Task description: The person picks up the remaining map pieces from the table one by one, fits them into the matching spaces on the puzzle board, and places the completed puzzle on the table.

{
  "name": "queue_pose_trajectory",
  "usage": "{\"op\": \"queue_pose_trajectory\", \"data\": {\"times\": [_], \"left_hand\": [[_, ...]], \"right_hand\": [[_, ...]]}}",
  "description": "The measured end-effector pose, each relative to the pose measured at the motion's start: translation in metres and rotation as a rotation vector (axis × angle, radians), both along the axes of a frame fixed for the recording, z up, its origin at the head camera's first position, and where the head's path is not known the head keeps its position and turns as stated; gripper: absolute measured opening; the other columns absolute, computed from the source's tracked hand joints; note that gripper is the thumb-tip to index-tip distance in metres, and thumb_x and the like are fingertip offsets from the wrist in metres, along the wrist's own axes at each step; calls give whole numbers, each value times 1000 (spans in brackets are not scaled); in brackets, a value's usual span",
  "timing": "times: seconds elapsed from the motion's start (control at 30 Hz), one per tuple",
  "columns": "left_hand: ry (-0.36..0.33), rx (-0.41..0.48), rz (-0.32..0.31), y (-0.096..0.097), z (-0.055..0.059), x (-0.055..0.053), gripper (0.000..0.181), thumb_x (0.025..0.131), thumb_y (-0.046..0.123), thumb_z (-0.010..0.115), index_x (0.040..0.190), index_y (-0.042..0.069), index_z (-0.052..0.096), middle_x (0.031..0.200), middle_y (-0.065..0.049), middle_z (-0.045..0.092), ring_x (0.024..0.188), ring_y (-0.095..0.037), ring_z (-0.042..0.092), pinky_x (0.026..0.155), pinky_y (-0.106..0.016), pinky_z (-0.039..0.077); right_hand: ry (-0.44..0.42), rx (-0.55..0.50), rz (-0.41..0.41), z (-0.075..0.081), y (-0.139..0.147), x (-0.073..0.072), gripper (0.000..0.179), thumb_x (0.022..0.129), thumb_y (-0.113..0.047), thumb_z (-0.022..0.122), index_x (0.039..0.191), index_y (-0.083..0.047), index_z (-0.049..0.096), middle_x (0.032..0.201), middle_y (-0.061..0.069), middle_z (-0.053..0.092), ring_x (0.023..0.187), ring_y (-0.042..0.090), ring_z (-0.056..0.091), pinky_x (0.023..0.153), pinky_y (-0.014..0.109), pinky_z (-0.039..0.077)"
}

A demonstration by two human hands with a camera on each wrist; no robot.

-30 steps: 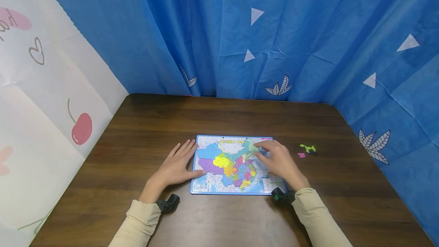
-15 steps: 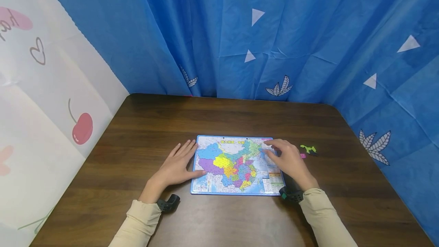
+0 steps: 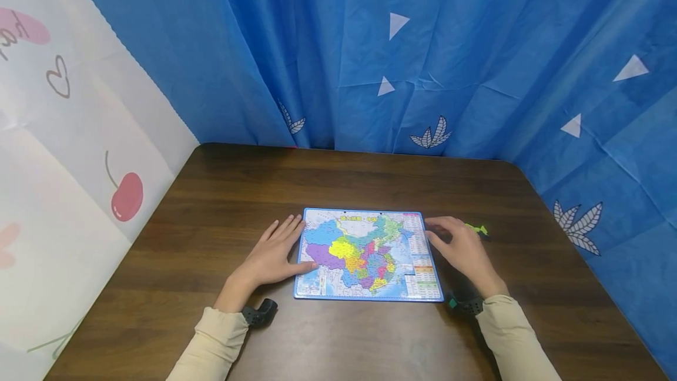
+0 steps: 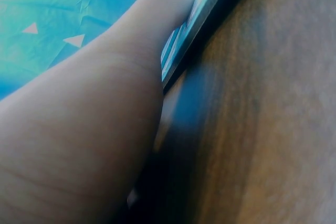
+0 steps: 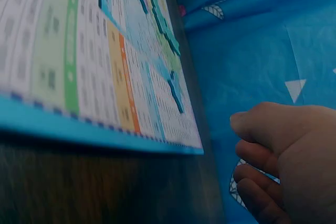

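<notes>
A blue-edged China map puzzle board [image 3: 365, 296], with coloured province pieces on it, lies flat on the dark wooden table. My left hand [image 3: 272, 257] rests at the board's left edge with fingers spread. Its thumb lies over the board's lower left part, also seen on the edge in the left wrist view. My right hand [image 3: 464, 249] hovers just off the board's right edge, fingers loosely bent and thumb apart from them. Nothing shows between its fingers in the right wrist view. Beyond its knuckles a green puzzle piece [image 3: 483, 230] is partly hidden by the hand.
The wooden table [image 3: 254, 175] reaches back to a blue curtain [image 3: 359, 75]. A white printed cloth [image 3: 79, 134] hangs on the left. Black camera mounts sit on both wrists, close to the tabletop.
My right hand has moved right, from over the map's upper right to past the board's edge, and now covers the pink piece. The left hand has stayed in place.
</notes>
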State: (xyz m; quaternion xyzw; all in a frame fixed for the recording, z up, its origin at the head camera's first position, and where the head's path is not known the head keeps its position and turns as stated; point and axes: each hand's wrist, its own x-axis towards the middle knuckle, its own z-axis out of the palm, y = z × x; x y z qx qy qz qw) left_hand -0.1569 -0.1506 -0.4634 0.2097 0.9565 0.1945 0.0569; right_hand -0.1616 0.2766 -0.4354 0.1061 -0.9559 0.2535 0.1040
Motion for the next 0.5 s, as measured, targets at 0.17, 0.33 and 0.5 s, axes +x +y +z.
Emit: {"op": "queue_pose_trajectory", "data": {"times": [0.17,0.33,0.5], "left_hand": [[4,-9,0,-1,0,0,111,84,80,59,164,12,25,172,-8,18,161,-27,12,130,-53,6],[20,-7,-5,-1,0,0,110,84,80,59,164,10,27,172,-10,20,160,-29,14,129,-55,8],[22,-5,-9,0,-1,0,110,85,80,59,164,10,28,172,-10,21,160,-29,15,129,-55,8]], "right_hand": [[20,10,-13,0,14,1,36,95,-16,76,129,-5,69,127,20,70,106,37,70,88,57,59],[72,-3,-10,-3,26,0,34,94,-11,76,127,-3,70,122,21,70,101,38,70,85,57,60],[110,-2,-31,-4,36,2,34,92,-9,77,125,-3,70,121,22,70,99,39,71,83,56,60]]}}
